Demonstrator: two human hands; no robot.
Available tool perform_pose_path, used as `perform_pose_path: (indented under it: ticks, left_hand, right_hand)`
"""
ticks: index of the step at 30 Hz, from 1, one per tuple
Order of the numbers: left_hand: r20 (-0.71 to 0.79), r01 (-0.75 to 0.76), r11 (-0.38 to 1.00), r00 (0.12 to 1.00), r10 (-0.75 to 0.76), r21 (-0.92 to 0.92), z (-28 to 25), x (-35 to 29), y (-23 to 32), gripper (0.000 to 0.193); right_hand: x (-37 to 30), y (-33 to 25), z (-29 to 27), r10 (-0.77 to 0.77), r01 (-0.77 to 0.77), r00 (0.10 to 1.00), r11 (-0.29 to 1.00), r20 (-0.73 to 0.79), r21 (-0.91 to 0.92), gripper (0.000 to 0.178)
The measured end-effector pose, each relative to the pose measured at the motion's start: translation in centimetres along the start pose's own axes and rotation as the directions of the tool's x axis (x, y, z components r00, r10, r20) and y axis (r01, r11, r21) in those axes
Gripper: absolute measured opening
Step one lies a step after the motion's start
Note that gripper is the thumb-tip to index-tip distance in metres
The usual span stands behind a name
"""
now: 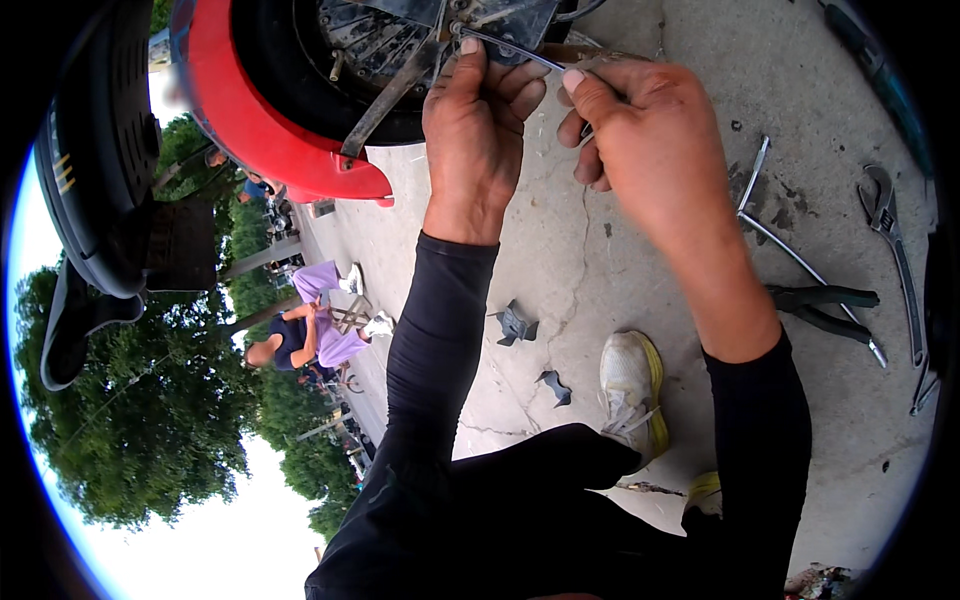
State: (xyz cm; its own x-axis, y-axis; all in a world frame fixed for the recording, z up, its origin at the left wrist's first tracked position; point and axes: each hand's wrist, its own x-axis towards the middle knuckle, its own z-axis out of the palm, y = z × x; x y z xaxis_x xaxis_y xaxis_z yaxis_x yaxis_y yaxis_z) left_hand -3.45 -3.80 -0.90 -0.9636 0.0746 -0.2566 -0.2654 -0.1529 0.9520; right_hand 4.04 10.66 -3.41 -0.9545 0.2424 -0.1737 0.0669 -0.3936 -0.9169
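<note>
My left hand [472,140] is at the wheel hub, fingers curled, its thumb pressed to one end of a slim silver wrench [512,47]. That end meets a bolt [457,29] at the hub of the black spoked wheel [285,85]. My right hand [655,130] is closed round the other end of the wrench, thumb along the shaft; its grip hides the handle end. A flat metal stay [395,95] runs from the hub area to the red mudguard [325,170]. The wrench's exact head shape is too small to tell.
Right of me on the concrete lie a bent socket wrench [790,250], black-handled pliers [825,298] and an adjustable wrench [893,225]. Dark scraps [515,323] lie near my shoe [628,385]. The vehicle's black seat part [95,180] is at left; a seated person [310,330] is farther off.
</note>
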Motion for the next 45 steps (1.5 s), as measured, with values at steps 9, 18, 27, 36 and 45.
perform_pose_path:
  ticks: [9, 18, 27, 36, 45]
  left_hand:
    - [0.024, -0.039, 0.999, 0.999, 0.038, 0.027, 0.8, -0.7, -0.5, 0.024]
    - [-0.022, 0.176, 0.956, 0.984, -0.176, 0.236, 0.1, -1.0, 2.9, 0.031]
    - [0.601, -0.56, -0.271, 0.568, 0.563, 0.783, -0.1, -4.2, 3.5, 0.019]
    - [0.606, -0.381, -0.523, 0.704, 0.37, 0.763, -1.1, 0.2, 7.2, 0.017]
    - [0.487, -0.33, -0.394, 0.765, 0.422, 0.858, -0.6, 0.4, 6.0, 0.02]
  right_hand:
    - [0.3, -0.9, -0.8, 0.328, -0.374, 0.924, 0.882, 0.197, 0.286, 0.025]
    - [-1.0, -3.9, 1.0, -0.466, 0.498, 0.814, 0.252, 0.347, -0.83, 0.005]
    - [-0.1, -4.6, 0.2, -0.577, 0.569, 0.73, 0.215, 0.367, -0.794, 0.007]
    - [0.3, -3.9, -0.5, -0.531, 0.551, 0.756, 0.201, 0.383, -0.81, 0.01]
    - [0.2, -3.8, -0.9, -0.554, 0.582, 0.685, 0.027, 0.473, -0.813, 0.018]
